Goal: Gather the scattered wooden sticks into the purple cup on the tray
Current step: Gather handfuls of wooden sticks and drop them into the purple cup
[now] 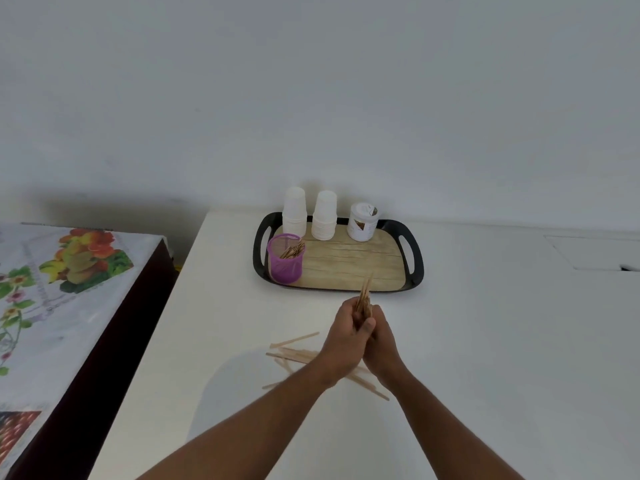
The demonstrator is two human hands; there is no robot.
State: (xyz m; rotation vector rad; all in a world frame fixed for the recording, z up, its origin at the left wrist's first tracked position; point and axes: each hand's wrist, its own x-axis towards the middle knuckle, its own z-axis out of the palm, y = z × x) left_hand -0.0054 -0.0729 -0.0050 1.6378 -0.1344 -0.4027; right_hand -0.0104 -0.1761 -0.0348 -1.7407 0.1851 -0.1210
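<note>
My left hand [343, 337] and my right hand [382, 341] are pressed together above the white table, both closed around a bundle of wooden sticks [365, 296] that points up and away, its tips reaching the tray's near rim. Several loose wooden sticks [294, 351] lie scattered on the table just below and left of my hands, partly hidden by my forearms. The purple mesh cup [285, 259] stands at the near left corner of the tray [414, 268], with several sticks leaning inside it.
On the tray's far side stand two stacks of white paper cups [294, 213] and a white jar [363, 221]. The tray sits against the wall. Left of the white table, across a gap, is a lower table with a fruit-print cloth [69, 271].
</note>
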